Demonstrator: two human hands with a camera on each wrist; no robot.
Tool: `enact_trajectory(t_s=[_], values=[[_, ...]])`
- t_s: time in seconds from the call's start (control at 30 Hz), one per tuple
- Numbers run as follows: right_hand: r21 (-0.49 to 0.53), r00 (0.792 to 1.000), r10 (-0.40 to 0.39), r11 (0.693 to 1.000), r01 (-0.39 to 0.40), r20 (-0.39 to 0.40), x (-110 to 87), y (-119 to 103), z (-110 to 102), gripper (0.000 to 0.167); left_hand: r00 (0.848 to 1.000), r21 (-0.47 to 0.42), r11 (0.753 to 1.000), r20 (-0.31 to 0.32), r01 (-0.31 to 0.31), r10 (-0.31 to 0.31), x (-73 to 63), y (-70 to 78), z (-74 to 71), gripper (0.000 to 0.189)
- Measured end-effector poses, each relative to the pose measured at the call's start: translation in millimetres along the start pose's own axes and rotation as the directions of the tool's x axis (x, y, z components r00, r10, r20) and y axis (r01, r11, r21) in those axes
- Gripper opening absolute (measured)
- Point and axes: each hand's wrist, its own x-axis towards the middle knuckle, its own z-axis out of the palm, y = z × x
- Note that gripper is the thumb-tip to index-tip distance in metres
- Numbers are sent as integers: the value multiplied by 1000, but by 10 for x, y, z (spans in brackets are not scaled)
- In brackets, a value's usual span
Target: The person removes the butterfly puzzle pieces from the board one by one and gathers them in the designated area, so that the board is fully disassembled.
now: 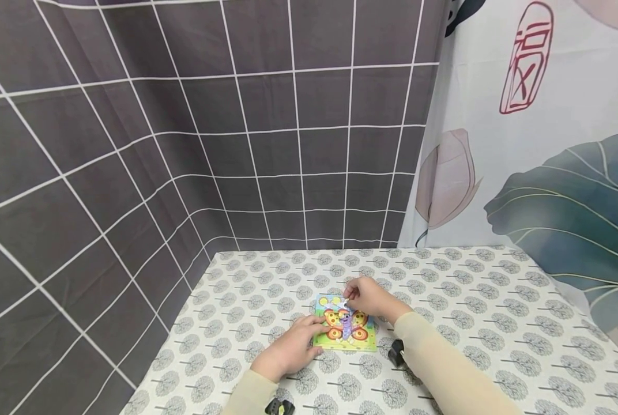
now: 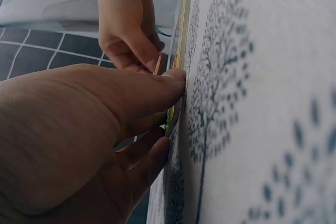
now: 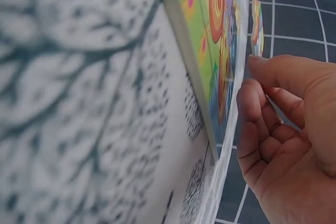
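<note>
A square jigsaw puzzle board [image 1: 367, 345] with a butterfly picture lies flat on the table. My left hand [image 1: 298, 341] rests at its left side, fingers reaching onto the edge and thumb near the close left corner. In the left wrist view, fingertips [image 2: 176, 73] touch the board's edge. Above the board's far side, my right hand [image 1: 367, 295] pinches a small puzzle piece [image 3: 257, 27] between thumb and fingertips. The piece stands on edge, its coloured face partly showing in the right wrist view. Pale patches show around the butterfly's head on the board.
A white cloth [image 1: 236, 323] printed with grey trees covers the table. Behind it hangs a dark curtain with a white grid [image 1: 267, 155], and at the right a pale curtain with leaf prints [image 1: 573, 219]. Black wrist devices [image 1: 396, 352] sit by both forearms.
</note>
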Motion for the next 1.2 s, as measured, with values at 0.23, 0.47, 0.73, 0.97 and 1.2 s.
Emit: enact_trajectory(t_s=[0.23,0.47,0.73,0.97,1.2], values=[[-2,1000,18,1000,-18,-26,-141,111,-76,17,1000,-13,1000,3,3,-3,3,-2,4,51],[20,998,18,1000,-17,-52,-255,207,-168,17,1000,-10,1000,-1,3,-3,25,-34,44,53],[13,994,36,999,-35,-107,-396,341,-283,16,1000,-21,1000,-1,10,-10,24,-27,47,53],[48,975,162,986,-157,-152,-501,390,-340,15,1000,-16,1000,-10,6,-6,16,-39,46,53],[199,952,266,952,-233,-155,-593,412,-397,16,1000,-33,999,-7,16,-16,12,-28,36,54]])
